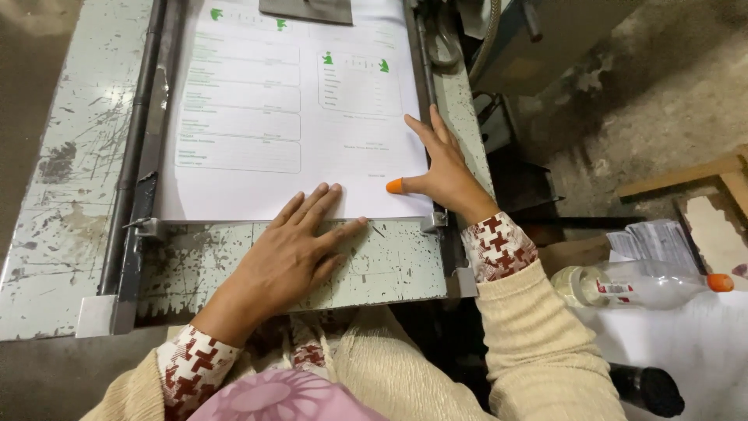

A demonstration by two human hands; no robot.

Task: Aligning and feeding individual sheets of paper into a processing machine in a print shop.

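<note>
White paper stack (288, 117): one | left hand (292, 249), right hand (444, 168) flat on it | one bottle (639, 284)

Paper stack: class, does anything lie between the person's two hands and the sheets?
Nothing visible does. The left hand lies with fingertips on the paper stack's near edge, and the right hand rests on its right edge, an orange thumb cap touching the sheet.

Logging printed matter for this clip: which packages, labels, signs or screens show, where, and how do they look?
Printed sheets: white stack on the worn metal table, green-lined form boxes and small green figures; left hand and right hand rest on it.
Plastic bottle: lying at right, clear, orange cap, red-and-white label.
Folded printed papers: behind the bottle, white.
No screens or signs.
</note>
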